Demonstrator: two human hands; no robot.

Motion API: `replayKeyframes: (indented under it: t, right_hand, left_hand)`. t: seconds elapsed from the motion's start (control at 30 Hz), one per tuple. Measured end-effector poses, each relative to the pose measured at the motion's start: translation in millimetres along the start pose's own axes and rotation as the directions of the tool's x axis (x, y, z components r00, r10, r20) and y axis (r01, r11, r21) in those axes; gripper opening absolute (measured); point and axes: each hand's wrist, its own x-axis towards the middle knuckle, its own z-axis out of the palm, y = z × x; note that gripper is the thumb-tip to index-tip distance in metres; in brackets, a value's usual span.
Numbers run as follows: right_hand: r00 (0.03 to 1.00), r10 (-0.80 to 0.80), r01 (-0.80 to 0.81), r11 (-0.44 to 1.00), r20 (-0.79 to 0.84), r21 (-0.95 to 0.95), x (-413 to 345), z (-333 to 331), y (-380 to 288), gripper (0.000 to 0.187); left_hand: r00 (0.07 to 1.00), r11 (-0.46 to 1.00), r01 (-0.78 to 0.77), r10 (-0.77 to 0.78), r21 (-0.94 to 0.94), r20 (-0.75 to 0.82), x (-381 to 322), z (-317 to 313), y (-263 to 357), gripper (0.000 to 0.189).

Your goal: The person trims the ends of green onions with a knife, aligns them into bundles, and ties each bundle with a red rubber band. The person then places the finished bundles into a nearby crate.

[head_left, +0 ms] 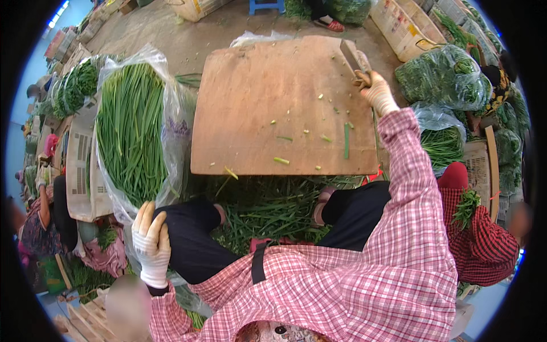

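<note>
My right hand (377, 92), in a pale glove with tan fingers, is closed around a knife at the far right corner of a wooden board (273, 94). The knife's broad metal blade (351, 55) points away from me, over the board's edge. My left hand (151, 243), gloved alike, has its fingers extended and holds nothing. It is beside my left knee, at the near end of a clear plastic bag (173, 141); whether it touches the bag I cannot tell. Long green leafy stalks (130, 128), probably garlic chives, fill that bag. Small cut pieces (281, 160) lie scattered on the board.
Loose green leaves (265, 218) cover the floor between my feet. A white plastic crate (81, 162) stands left of the bag. Bagged greens (444, 79) and a large crate (406, 30) are at right. A person in red checks (483, 243) sits close on my right.
</note>
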Motion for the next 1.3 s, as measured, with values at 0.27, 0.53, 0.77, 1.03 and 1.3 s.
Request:
replayKeyframes:
  t: [0.27,0.53,0.77,1.03,1.3]
  right_hand:
    - [0.743,-0.104,0.558,0.643,0.661,-0.526,-142.2,36.7,11.7,0.040]
    - [0.531,-0.535,0.778,0.001,0.657,-0.628,-182.3,40.7,30.6,0.036]
    - [0.824,-0.030,0.562,-0.088,0.566,-0.823,-155.9,-2.5,3.7,0.055]
    - [0.897,-0.359,0.046,0.655,-0.257,-0.754,-305.6,-232.9,97.8,0.028]
    - [0.768,0.180,-0.549,0.679,-0.615,-0.487,-386.3,-210.4,354.5,0.030]
  left_hand:
    - [0.996,0.988,-0.050,0.040,-0.145,-0.074,46.4,27.3,7.9,0.032]
    - [0.994,0.834,0.093,-0.045,-0.543,0.101,111.8,129.5,-5.1,0.029]
    - [0.926,0.843,0.191,0.015,-0.502,0.378,166.2,227.7,71.2,0.043]
    - [0.661,0.655,-0.416,0.694,-0.630,0.285,69.7,171.7,192.1,0.040]
    - [0.715,0.813,-0.211,0.507,-0.543,0.481,69.6,163.7,187.1,0.035]
